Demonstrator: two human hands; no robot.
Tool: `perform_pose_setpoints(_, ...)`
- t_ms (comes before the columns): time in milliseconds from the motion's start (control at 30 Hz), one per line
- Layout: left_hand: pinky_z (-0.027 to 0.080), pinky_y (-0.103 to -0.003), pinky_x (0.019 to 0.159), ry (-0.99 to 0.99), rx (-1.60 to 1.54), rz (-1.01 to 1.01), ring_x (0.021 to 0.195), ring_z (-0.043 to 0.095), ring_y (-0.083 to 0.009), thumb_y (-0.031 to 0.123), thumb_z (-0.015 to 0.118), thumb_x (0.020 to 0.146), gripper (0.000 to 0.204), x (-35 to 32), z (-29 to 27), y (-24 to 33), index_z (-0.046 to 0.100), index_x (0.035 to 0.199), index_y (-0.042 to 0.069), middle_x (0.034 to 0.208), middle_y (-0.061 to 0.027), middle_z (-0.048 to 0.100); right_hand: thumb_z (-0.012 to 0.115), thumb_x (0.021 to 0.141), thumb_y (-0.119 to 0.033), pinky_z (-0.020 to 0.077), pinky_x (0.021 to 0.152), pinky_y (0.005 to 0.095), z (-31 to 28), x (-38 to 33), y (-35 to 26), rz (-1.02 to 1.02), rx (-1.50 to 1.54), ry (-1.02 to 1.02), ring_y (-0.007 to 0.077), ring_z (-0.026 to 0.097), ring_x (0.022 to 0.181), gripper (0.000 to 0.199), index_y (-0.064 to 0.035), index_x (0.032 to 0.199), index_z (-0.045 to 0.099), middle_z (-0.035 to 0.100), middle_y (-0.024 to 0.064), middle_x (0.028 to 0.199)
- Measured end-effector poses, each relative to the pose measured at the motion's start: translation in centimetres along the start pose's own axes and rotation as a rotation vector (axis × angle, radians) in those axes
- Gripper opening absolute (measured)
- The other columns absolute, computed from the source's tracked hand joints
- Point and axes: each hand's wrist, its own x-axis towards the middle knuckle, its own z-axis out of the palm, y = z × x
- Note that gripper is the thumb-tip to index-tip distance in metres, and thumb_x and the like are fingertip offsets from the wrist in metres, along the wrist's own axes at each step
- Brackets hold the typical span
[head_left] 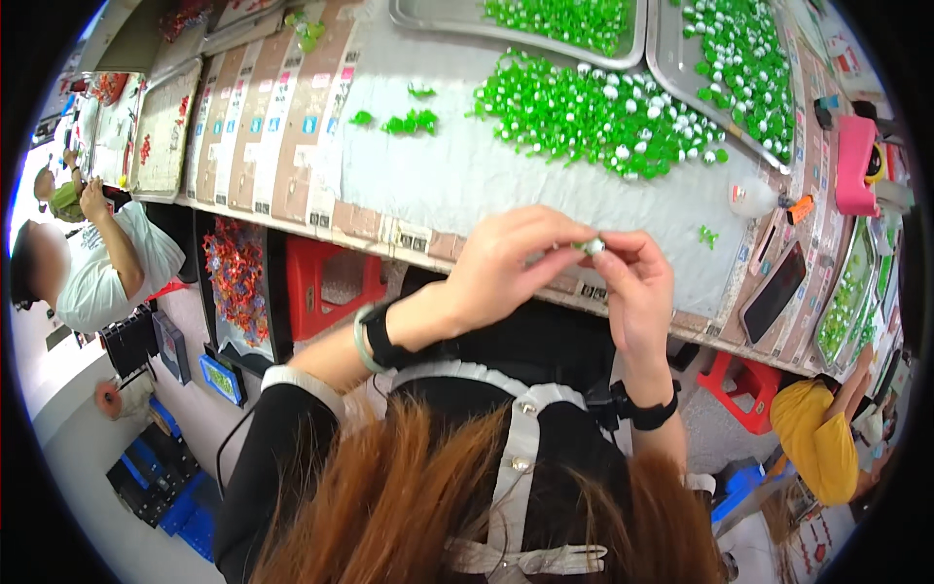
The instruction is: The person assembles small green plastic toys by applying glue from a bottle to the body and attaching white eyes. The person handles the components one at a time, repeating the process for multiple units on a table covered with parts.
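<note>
Gripping the piece (594, 247) is shared by the left hand (511, 263) and the right hand (639, 282). The piece, green and white, is located between the fingertips of both hands, above the near edge of the table (282, 165). The left hand is narrowed to a pinch, with the piece held at the tips of thumb and forefinger. The right hand is likewise narrowed to a pinch, and the piece is met by its thumb and forefinger from the opposite side. Part of the piece is covered by the fingers, so its full shape cannot be told.

Beyond both hands, a pale sheet (409, 185) is spread on the table. On it, ahead of the hands, a pile (584, 117) of green and white pieces is laid out. Beyond the pile, a metal tray (448, 12) is placed; a second tray (676, 58) is set ahead and to the right of the right hand. Similar pieces are contained in both. A green cluster (409, 123) is positioned ahead and to the left of the left hand. To the right of the right hand, a bottle (752, 200) and a phone (773, 294) are placed. Below table level, left of the left hand, a red stool (306, 282) is positioned.
</note>
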Motion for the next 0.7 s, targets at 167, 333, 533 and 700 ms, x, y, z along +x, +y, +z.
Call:
perform_pose_setpoints(167, 0.041, -0.022, 0.053, 0.061, -0.213, -0.141, 0.059, 0.05, -0.0111, 0.003, 0.058, 0.069, 0.014, 0.1, -0.7, 1.2, 0.058, 0.084, 0.001, 0.074, -0.0065, 0.057, 0.048, 0.078, -0.004, 0.0432, 0.067, 0.0235, 0.9, 0.3, -1.6, 0.021, 0.073, -0.087, 0.013, 0.054, 0.073, 0.014, 0.0026, 0.09, 0.051, 0.056, 0.0085, 0.08)
perform_pose_setpoints(333, 0.04, -0.022, 0.051, 0.059, -0.212, -0.119, 0.056, 0.05, -0.0109, 0.005, 0.059, 0.07, 0.01, 0.8, -0.7, 1.4, 0.057, 0.079, 0.0, 0.07, -0.0061, 0.056, 0.046, 0.079, -0.005, 0.0426, 0.065, 0.0232, 1.4, 0.8, -2.3, 0.044, 0.142, -0.088, 0.0127, 0.054, 0.07, 0.015, 0.0029, 0.091, 0.051, 0.056, 0.0084, 0.078)
perform_pose_setpoints(533, 0.04, -0.022, 0.058, -0.005, -0.296, -0.28, 0.062, 0.052, -0.012, 0.004, 0.057, 0.07, 0.006, 0.5, -1.2, 2.0, 0.056, 0.074, -0.001, 0.07, -0.0069, 0.056, 0.047, 0.079, -0.008, 0.0396, 0.06, 0.0209, 1.7, 0.2, -2.6, 0.074, 0.116, -0.065, 0.0101, 0.05, 0.064, 0.014, 0.002, 0.088, 0.052, 0.054, 0.0059, 0.074)
perform_pose_setpoints(700, 0.039, -0.023, 0.054, 0.022, -0.306, -0.272, 0.059, 0.049, -0.0111, 0.005, 0.057, 0.071, 0.007, 0.5, -1.7, 2.1, 0.055, 0.072, -0.001, 0.067, -0.0054, 0.054, 0.048, 0.079, -0.01, 0.0371, 0.057, 0.0198, 2.4, 0.4, -2.1, 0.086, 0.126, -0.047, 0.0086, 0.047, 0.061, 0.013, 0.0019, 0.084, 0.052, 0.052, 0.0038, 0.07)
